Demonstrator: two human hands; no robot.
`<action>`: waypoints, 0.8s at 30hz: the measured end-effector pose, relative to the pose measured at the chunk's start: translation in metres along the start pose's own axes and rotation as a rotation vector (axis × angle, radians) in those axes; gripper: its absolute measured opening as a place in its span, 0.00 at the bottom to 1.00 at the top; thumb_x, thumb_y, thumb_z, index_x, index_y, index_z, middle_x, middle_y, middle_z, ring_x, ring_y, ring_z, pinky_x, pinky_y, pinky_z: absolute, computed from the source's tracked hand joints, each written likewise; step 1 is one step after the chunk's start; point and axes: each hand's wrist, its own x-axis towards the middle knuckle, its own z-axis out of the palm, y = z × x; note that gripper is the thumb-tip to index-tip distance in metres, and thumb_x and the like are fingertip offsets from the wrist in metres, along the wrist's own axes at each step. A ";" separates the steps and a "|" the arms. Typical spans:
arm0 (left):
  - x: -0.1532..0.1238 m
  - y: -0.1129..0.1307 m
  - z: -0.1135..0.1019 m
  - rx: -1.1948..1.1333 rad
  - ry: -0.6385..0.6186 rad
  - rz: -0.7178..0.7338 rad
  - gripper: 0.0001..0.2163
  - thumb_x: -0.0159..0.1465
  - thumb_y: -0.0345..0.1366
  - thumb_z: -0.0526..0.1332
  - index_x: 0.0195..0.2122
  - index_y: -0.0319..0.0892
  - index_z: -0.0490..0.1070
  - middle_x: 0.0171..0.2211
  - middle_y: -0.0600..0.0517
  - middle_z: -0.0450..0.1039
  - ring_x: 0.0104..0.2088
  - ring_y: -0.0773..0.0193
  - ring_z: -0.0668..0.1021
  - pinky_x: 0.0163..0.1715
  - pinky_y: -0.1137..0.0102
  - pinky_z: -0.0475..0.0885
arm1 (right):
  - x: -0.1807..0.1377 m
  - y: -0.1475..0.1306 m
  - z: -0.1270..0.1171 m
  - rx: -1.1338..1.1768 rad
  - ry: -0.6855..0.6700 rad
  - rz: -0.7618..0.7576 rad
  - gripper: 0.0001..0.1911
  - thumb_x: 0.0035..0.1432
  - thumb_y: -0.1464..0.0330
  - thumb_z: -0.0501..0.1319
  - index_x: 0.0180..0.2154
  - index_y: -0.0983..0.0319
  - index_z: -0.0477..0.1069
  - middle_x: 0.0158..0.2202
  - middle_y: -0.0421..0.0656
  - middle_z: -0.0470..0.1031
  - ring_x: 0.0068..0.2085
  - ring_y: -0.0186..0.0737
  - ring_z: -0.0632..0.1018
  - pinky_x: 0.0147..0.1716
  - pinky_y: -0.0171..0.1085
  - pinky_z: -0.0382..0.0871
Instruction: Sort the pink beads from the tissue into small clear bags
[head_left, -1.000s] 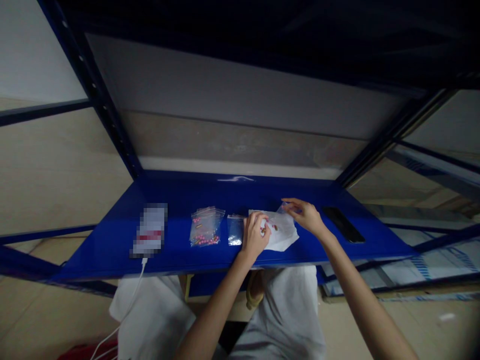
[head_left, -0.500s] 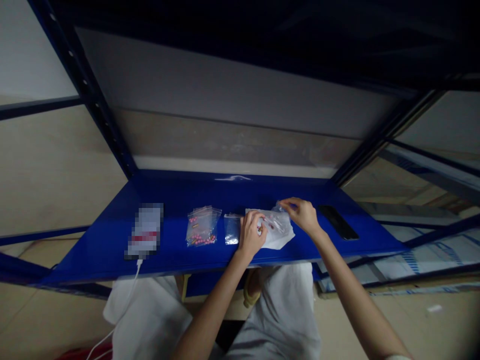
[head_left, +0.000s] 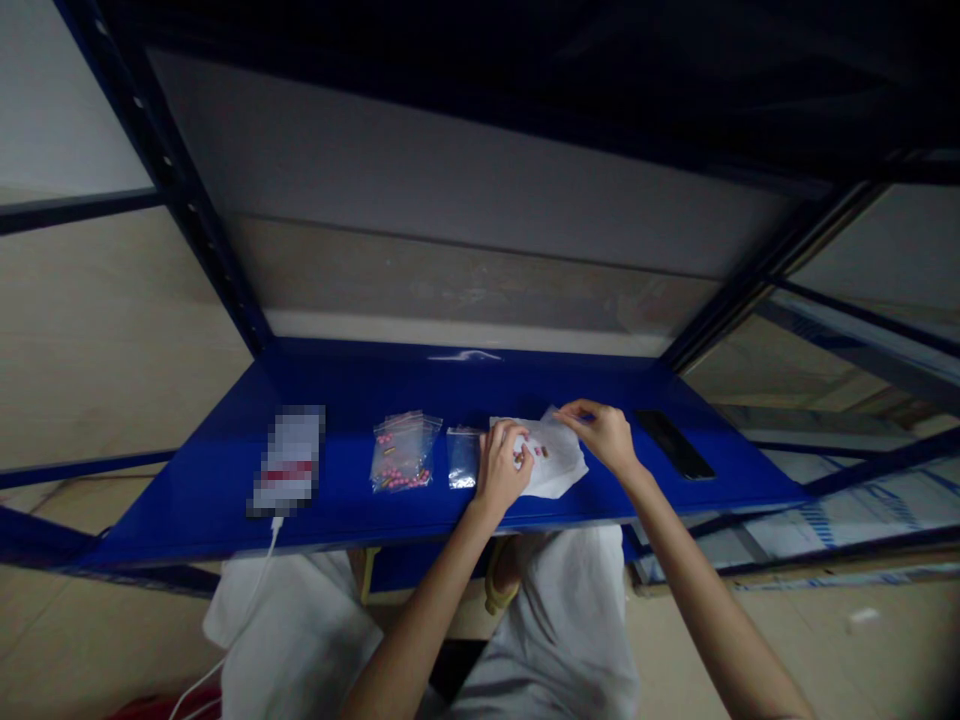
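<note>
Beads [head_left: 534, 452], small and pink with a few darker ones, lie on a white sheet [head_left: 559, 470] spread flat on the blue shelf [head_left: 225, 490], which likely keeps them from rolling off and makes them easy to see against the dark paint. The left hand [head_left: 501, 470] rests at the sheet's left edge with its fingers [head_left: 517, 440] curled down over the beads, apparently pinching or nudging one, though what sits between the tips is too small to tell. The right hand [head_left: 604, 435] pinches the far corner of a small clear bag [head_left: 559, 420], lifting it just above the sheet. To the left lie another clear bag holding pink beads [head_left: 403, 452] and a flat empty-looking bag [head_left: 463, 458] just beside the left hand. A blurred-out phone [head_left: 289, 462] with a white cable [head_left: 247, 600] lies further left, and a dark phone [head_left: 675, 443] lies to the right. Dim light hides finer detail, and the shelf above is almost black.
</note>
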 end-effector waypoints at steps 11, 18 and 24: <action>-0.010 0.006 -0.013 -0.229 0.084 0.100 0.20 0.61 0.31 0.56 0.55 0.44 0.60 0.50 0.45 0.68 0.52 0.58 0.70 0.52 0.62 0.64 | -0.019 -0.025 -0.004 0.723 -0.037 0.342 0.31 0.44 0.53 0.66 0.46 0.65 0.70 0.25 0.42 0.74 0.16 0.30 0.67 0.13 0.30 0.60; -0.043 0.012 -0.057 -0.433 0.140 -0.165 0.19 0.58 0.38 0.63 0.51 0.44 0.65 0.53 0.44 0.67 0.48 0.57 0.73 0.44 0.64 0.70 | -0.061 -0.058 0.036 0.977 -0.643 0.316 0.24 0.48 0.55 0.65 0.44 0.62 0.72 0.23 0.38 0.73 0.17 0.28 0.66 0.15 0.28 0.60; -0.055 0.008 -0.089 -0.460 0.193 -0.434 0.07 0.59 0.38 0.61 0.29 0.41 0.71 0.28 0.52 0.76 0.34 0.62 0.78 0.39 0.69 0.71 | -0.071 -0.083 0.066 0.926 -0.415 0.211 0.22 0.51 0.49 0.60 0.33 0.62 0.75 0.30 0.43 0.75 0.31 0.40 0.76 0.28 0.37 0.72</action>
